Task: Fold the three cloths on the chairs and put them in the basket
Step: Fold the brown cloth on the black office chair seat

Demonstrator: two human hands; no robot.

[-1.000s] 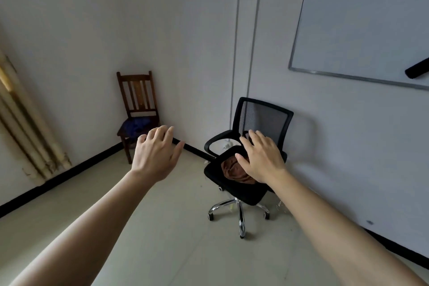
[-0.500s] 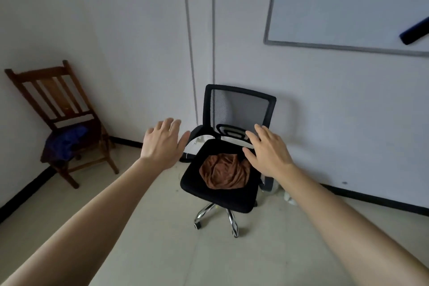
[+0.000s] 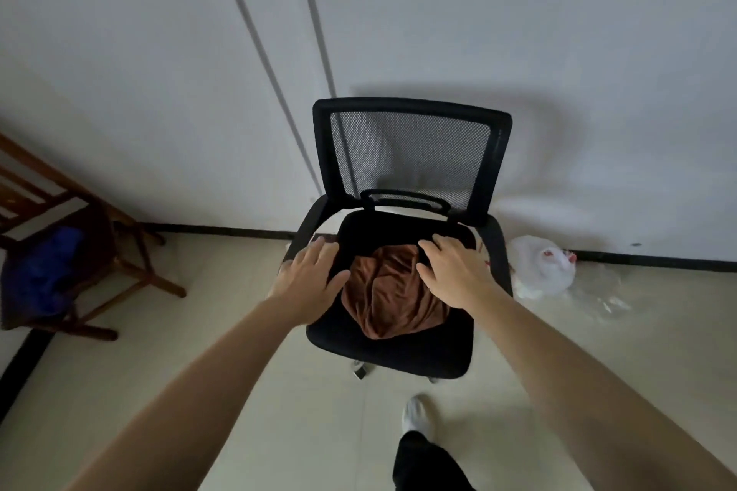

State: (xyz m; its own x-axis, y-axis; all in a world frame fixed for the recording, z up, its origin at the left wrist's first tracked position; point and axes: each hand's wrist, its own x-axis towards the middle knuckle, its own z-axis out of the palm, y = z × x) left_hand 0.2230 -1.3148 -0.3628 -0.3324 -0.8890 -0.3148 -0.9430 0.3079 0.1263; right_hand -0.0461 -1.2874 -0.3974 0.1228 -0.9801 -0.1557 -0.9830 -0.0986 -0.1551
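A crumpled brown cloth (image 3: pixel 389 291) lies in the middle of the seat of a black mesh office chair (image 3: pixel 406 163) by the wall. My left hand (image 3: pixel 311 277) hovers over the cloth's left edge with fingers spread, holding nothing. My right hand (image 3: pixel 450 271) is over the cloth's upper right part, fingers apart, palm down; whether it touches the fabric I cannot tell. A blue cloth (image 3: pixel 48 271) sits bunched on the seat of a wooden chair (image 3: pixel 131 251) at the left. No basket or third cloth is in view.
A white plastic bag (image 3: pixel 542 271) lies on the floor against the wall right of the office chair. My foot in a white sock (image 3: pixel 414 417) stands in front of the chair. Pale tiled floor lies between the two chairs.
I have stepped up close to the office chair and look down on it. Both hands have dropped from in front of the chair to just over the brown cloth.
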